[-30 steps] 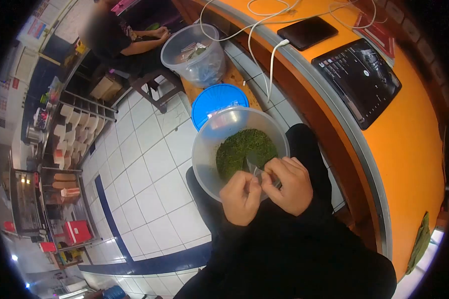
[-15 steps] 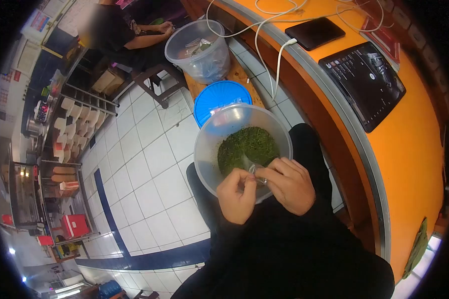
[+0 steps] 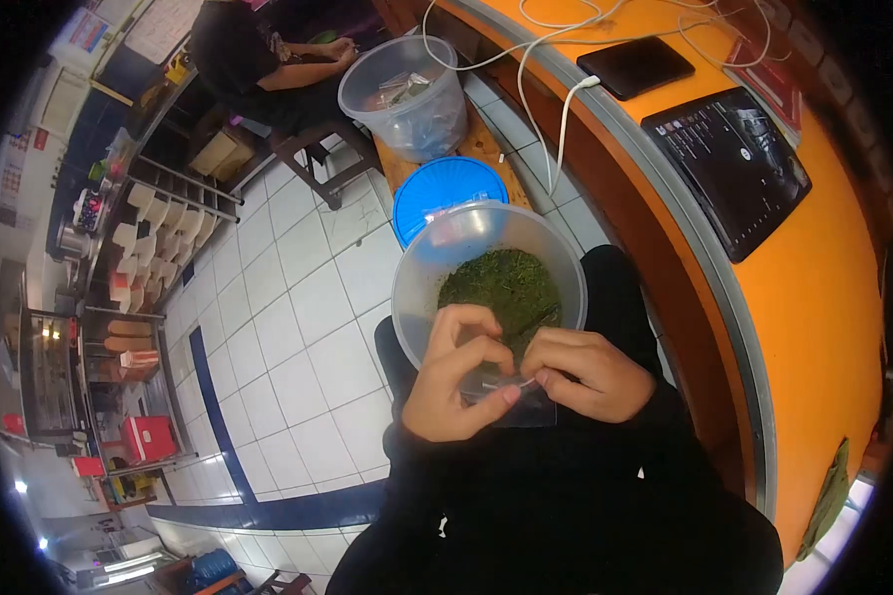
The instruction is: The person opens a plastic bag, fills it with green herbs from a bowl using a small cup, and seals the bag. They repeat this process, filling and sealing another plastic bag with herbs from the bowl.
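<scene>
Between my legs sits a translucent plastic tub (image 3: pixel 415 297) with finely chopped green leaves (image 3: pixel 496 283) inside. Over its near rim, my left hand (image 3: pixel 456 382) pinches the edge of a small clear plastic bag (image 3: pixel 534 409), thumb against finger. My right hand (image 3: pixel 593 377) grips the bag's other side, its fingers curled in close. The bag hangs below my fingers against my dark clothing, and its contents, if any, cannot be made out.
A blue lid (image 3: pixel 446 193) and a second tub (image 3: pixel 407 124) holding plastic bags rest on a wooden bench beyond. To the right, an orange counter (image 3: pixel 824 337) carries a tablet (image 3: pixel 734 169), a phone (image 3: pixel 635 67) and white cables. Another person (image 3: pixel 313 74) sits at the far left.
Both hands have drawn back toward me from over the leaves, bringing the plastic bag to the tub's near rim. The bag now hangs lower, and my left fingers have spread wider.
</scene>
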The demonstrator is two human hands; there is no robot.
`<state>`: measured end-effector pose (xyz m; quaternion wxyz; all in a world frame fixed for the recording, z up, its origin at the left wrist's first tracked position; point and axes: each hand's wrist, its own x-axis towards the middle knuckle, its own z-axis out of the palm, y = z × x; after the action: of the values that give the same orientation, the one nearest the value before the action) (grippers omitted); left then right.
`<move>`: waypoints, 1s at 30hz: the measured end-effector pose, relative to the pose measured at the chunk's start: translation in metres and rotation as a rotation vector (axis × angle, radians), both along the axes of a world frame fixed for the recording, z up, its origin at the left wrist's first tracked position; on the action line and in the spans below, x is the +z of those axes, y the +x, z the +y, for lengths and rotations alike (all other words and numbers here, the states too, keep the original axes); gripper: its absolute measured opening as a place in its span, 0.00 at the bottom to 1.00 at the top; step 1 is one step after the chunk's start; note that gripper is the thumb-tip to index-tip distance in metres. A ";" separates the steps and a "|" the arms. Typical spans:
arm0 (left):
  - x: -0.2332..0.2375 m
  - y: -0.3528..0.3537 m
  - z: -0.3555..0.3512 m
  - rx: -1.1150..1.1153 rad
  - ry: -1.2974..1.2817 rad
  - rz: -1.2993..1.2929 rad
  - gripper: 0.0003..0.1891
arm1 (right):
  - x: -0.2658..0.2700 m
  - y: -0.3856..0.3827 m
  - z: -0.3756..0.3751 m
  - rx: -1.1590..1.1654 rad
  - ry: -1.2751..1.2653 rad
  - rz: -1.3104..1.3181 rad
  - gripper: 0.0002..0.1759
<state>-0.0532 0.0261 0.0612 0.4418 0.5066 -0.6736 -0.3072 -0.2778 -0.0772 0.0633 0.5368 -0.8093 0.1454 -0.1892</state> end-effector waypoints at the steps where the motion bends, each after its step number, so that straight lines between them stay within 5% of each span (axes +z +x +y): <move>1: 0.006 -0.003 0.000 -0.001 0.032 0.075 0.12 | 0.001 0.000 0.000 0.051 0.030 -0.042 0.05; 10: 0.005 0.011 0.002 -0.416 0.034 0.390 0.09 | -0.002 0.000 0.004 0.229 0.104 -0.089 0.07; 17: -0.016 0.009 0.001 -0.393 0.097 0.342 0.10 | -0.006 0.009 -0.001 0.283 0.195 -0.370 0.09; 19: -0.019 0.008 -0.001 -0.411 0.106 0.345 0.11 | -0.005 0.006 -0.014 0.571 0.317 0.030 0.09; 23: -0.023 0.008 -0.004 -0.429 0.099 0.302 0.08 | -0.001 0.012 -0.017 0.628 0.191 0.050 0.10; 26: -0.021 0.008 0.000 -0.393 0.133 0.238 0.08 | -0.017 0.018 -0.010 0.637 0.166 -0.199 0.15; 28: -0.022 0.011 0.000 -0.408 0.140 0.215 0.07 | -0.016 0.020 -0.009 0.773 0.285 0.179 0.21; 30: -0.018 0.012 0.002 -0.374 0.146 0.103 0.04 | -0.034 0.018 -0.006 0.727 0.193 0.135 0.24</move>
<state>-0.0408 0.0277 0.0432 0.3729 0.3872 -0.7083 -0.4576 -0.2600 -0.0834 0.0291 0.6318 -0.7644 -0.0990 0.0820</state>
